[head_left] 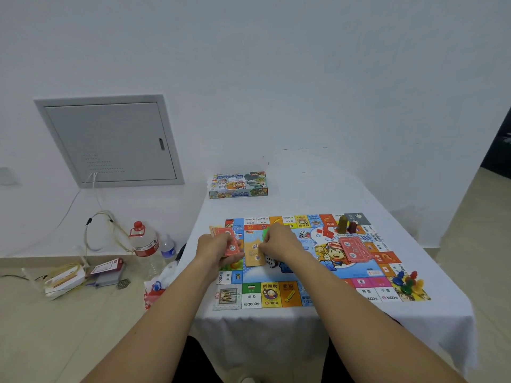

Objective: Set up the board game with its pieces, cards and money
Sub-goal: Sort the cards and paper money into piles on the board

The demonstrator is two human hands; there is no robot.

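The game board [318, 261] is laid flat on a table covered by a white cloth [318, 194], and everything else is placed here in relation to it. Over the board's left part, a bundle of red paper notes [229, 240] is grasped in the left hand [214, 246], the fingers being curled round it. Just to the right, a tan note [254, 254] is pinched at its upper edge by the right hand [278, 240], and the lower end of the note is rested on the board. A scrap of green [266, 232] is seen behind the right hand's fingers; what it is cannot be told.

On the board's centre-right, a second pile of red notes [354, 248] is spread. Near the far right corner, a tall tan block [342, 223] and a dark red block [352, 226] are stood upright, with small red pieces [326, 232] and dice [303, 233] beside them. On the near right corner, a cluster of coloured pawns [409, 281] is gathered.

Beyond the board's far left corner, the game box [239, 185] is set on the cloth with its lid closed, so its contents cannot be seen.

On the floor left of the board, a large plastic bottle with a red cap [145, 244] and a smaller bottle [167, 246] are stood together; how full they are cannot be judged. Further left, flat boxes and cables [80, 276] are scattered, and a grey metal cabinet door [110, 142] is fitted into the wall above.
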